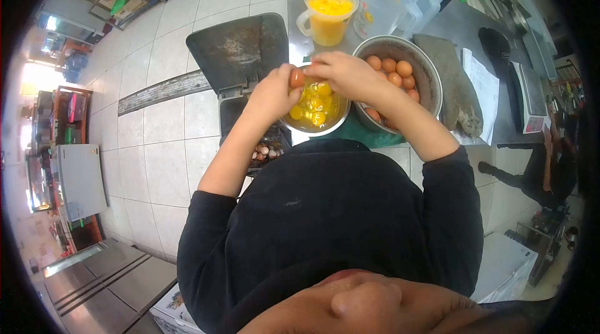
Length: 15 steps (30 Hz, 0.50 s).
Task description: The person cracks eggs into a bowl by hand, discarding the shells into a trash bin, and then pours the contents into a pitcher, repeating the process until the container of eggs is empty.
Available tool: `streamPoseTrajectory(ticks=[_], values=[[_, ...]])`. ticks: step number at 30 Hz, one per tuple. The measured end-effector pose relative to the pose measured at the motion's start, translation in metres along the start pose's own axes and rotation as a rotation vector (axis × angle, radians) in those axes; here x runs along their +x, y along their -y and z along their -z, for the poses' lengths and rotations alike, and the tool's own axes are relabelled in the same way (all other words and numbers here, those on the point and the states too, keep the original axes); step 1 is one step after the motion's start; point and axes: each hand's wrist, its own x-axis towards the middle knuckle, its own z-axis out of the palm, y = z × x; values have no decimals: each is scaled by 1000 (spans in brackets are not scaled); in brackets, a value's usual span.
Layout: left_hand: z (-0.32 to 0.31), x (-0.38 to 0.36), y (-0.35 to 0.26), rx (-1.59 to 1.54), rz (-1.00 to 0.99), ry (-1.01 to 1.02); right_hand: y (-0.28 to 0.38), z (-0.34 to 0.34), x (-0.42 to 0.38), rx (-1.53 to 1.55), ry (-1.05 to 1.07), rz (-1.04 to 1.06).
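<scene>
Over a metal bowl (339, 117) of cracked eggs with several whole yolks (317, 104), my left hand (273, 93) is closed on a brown egg shell (297, 78). My right hand (347, 75) meets it from the other side, its fingers pressed together at the shell's edge; a brownish bit shows by its fingertips. Clear egg white hangs below the fingers. To the right of the bowl stands a big metal pot (435, 77) with several brown eggs (394, 79), partly hidden by my right forearm.
Behind the bowl stand a jug (328, 24) of beaten egg and clear plastic jugs (379, 5). At left is an open bin (240, 46) with broken shells (267, 151). A cloth (447, 77), papers (481, 93) and a scale (531, 99) lie right. Another person (550, 165) stands far right.
</scene>
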Motion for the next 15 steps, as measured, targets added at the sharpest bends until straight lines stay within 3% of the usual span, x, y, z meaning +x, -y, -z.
streamPoseTrajectory(ticks=[2,4,6,8,10,11,12,13,15], values=[[3,3,-4,-182,31,-18,16,5,11,126,-74,-22],[-1,3,-7,-1132,292,106,30,13,19,248,-151,-56],[-2,-4,-1,-1296,206,140,39,27,21,148,-273,159],[18,-28,2,-891,226,84,27,54,9,83,-314,152],[38,-56,18,-416,194,72,-4,72,-13,62,-37,-114],[39,-69,30,-417,193,80,-21,66,-26,70,143,-238],[35,-82,43,-120,262,-14,-35,51,-40,77,327,-357],[31,-89,50,177,331,-109,-36,37,-55,-75,360,-288],[34,-89,54,72,364,-113,-45,3,-81,-229,391,-207]])
